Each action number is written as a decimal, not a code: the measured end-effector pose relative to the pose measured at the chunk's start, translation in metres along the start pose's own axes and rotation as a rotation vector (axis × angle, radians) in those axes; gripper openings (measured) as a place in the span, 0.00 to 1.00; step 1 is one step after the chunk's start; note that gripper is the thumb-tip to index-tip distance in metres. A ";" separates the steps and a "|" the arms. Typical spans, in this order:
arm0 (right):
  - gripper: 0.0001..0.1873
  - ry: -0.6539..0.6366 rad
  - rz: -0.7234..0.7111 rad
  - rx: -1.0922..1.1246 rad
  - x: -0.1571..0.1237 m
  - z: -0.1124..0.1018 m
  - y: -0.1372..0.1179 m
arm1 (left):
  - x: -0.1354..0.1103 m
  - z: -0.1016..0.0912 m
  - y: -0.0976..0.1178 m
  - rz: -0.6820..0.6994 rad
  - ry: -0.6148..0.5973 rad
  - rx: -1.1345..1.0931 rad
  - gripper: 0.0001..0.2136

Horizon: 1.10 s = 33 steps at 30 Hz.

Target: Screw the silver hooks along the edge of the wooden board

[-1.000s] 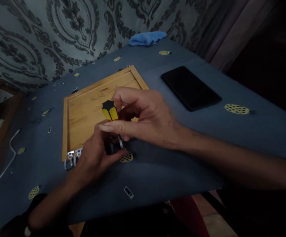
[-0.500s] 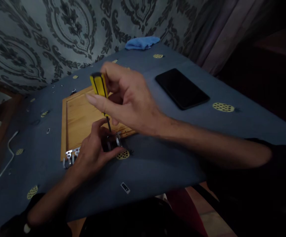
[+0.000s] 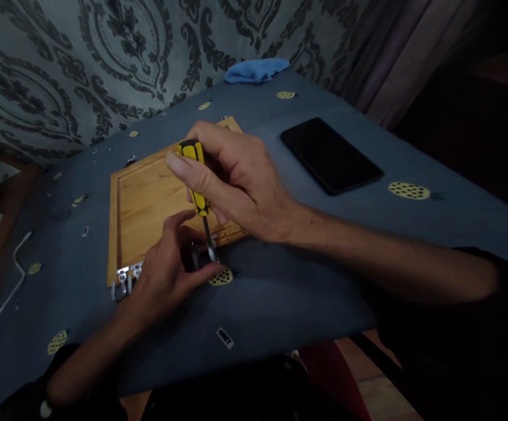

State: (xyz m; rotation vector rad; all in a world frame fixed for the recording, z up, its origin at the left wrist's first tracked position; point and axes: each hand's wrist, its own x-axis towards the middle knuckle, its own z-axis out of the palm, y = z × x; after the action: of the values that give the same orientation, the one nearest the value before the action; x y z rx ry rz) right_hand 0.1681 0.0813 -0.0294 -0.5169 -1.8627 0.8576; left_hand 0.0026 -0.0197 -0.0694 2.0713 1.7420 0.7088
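A yellow and black screwdriver (image 3: 198, 181) is gripped in my right hand (image 3: 247, 181), its shaft pointing down to the near edge of a framed wooden board (image 3: 148, 204). Along that edge runs a row of metal hooks (image 3: 124, 280); some of it is hidden behind my left hand (image 3: 166, 266). The fingers and thumb of my left hand close around the hooks near the screwdriver's tip. Whether the tip sits in a screw I cannot tell.
A black smartphone (image 3: 330, 155) lies to the right on the blue patterned tablecloth (image 3: 289, 292). Behind it, a blue cloth (image 3: 256, 71) rests by the patterned wall covering. At the left, a white cable (image 3: 14, 263) runs over the table.
My right hand and the screwdriver have shifted slightly right, and the fingers are wrapped closer about the handle. My left hand stays in place on the hooks.
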 end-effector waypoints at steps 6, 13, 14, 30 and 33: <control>0.23 0.039 -0.036 -0.029 -0.002 0.000 0.002 | -0.001 0.000 -0.002 0.008 -0.018 0.000 0.35; 0.24 -0.003 -0.038 -0.011 -0.005 0.001 0.004 | 0.000 -0.001 0.000 0.010 -0.011 -0.016 0.34; 0.25 -0.009 -0.050 0.014 -0.006 0.002 0.005 | 0.000 -0.001 0.000 0.010 -0.009 -0.017 0.34; 0.18 -0.100 -0.095 0.043 -0.010 0.000 0.002 | 0.002 -0.001 0.001 0.021 -0.009 -0.026 0.29; 0.15 -0.164 -0.114 0.042 -0.010 -0.002 0.000 | 0.001 -0.001 0.001 0.044 -0.008 0.003 0.23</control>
State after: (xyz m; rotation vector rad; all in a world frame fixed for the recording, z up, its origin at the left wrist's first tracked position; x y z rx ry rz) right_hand 0.1744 0.0749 -0.0351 -0.3185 -1.9983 0.8824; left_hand 0.0031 -0.0189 -0.0680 2.1172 1.6995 0.7095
